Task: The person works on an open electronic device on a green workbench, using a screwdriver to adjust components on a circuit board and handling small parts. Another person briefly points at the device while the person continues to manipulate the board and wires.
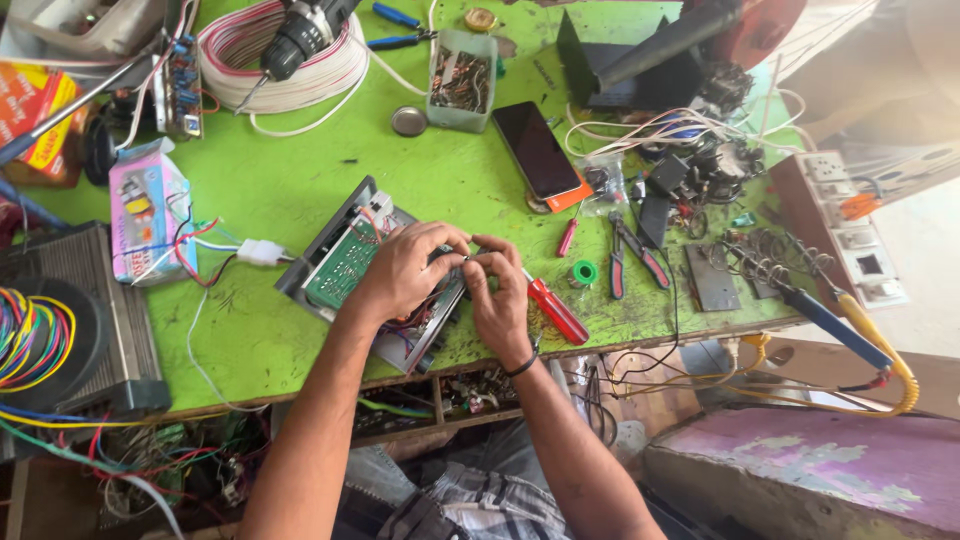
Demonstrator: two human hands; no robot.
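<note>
Both hands are bunched together mid-frame, left hand (405,272) and right hand (498,295) fingertip to fingertip, pinching something tiny I can't make out. Directly under them sits the open amplifier chassis (358,272) with its green circuit board (341,266). Its long axis runs upper left to lower right, and the left hand covers more of it. A red screwdriver (556,310) lies just right of the right hand on the green table (280,180).

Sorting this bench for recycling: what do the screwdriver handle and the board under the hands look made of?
Screwdriver handle: glossy red translucent-looking plastic, probably. Circuit board: green, matte, likely laminate, seated in a grey case that looks like metal.
</note>
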